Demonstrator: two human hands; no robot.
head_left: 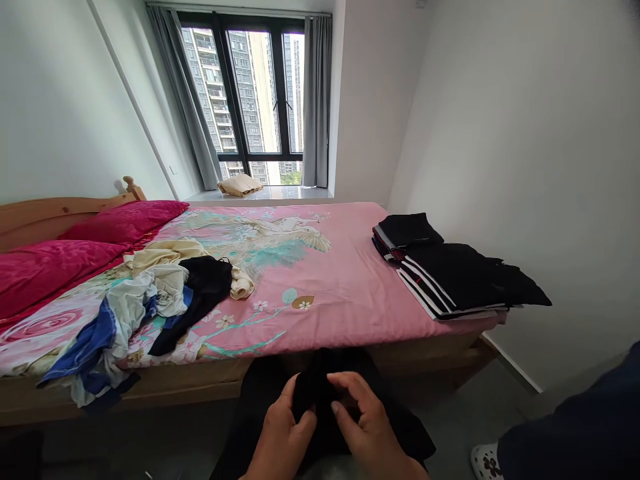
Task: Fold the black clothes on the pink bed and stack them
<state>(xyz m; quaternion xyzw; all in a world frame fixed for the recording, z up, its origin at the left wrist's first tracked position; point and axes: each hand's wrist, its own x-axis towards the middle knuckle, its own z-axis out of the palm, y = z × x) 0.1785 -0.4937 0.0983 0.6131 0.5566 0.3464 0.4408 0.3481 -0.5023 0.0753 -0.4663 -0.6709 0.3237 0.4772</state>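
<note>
My left hand [280, 433] and my right hand [367, 427] are low in the view, in front of the bed's near edge. Both pinch a black garment [320, 393] that hangs down between them and over my lap. The fingers of each hand are closed on the cloth. On the bed's left lies a loose heap of unfolded clothes [150, 300] in cream, blue, white and black. At the bed's right end sits a stack of folded dark clothes [450, 277] with white stripes.
The bed [310, 280] has a pink flowered cover, a wooden frame and two magenta pillows [75, 247] at the left. A beige item [240, 185] lies on the window sill. At the lower right are another person's dark sleeve [575, 427] and a white shoe [486, 461].
</note>
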